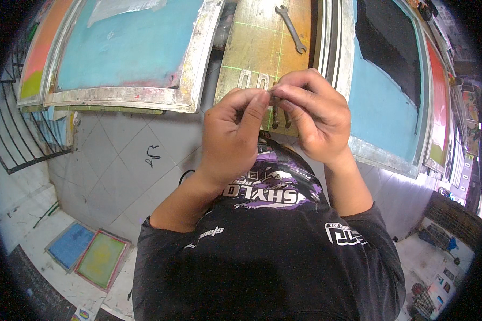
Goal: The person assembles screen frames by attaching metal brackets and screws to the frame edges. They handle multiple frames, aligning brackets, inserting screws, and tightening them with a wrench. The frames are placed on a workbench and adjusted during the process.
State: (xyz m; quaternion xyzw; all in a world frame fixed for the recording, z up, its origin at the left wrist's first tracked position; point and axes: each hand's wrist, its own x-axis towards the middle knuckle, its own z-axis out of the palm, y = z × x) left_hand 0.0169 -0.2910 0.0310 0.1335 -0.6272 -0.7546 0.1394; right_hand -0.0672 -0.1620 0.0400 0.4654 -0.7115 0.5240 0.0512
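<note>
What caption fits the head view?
Both hands, left hand and right hand, pinch a small metal part above a wooden board bearing a wrench.

Even, bright light without hard shadows; glare at the right edge, fisheye bending and dark vignette around the rim.

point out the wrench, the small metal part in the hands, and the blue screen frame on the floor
wrench [291, 28], head view, mid shaft
small metal part [277, 115], head view, lower prong
blue screen frame [71, 245], head view, mesh centre

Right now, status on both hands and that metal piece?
Left hand and right hand both pinching small dark metal bracket, held above board. Spanner lies on board, untouched. Nothing blocking.
</note>
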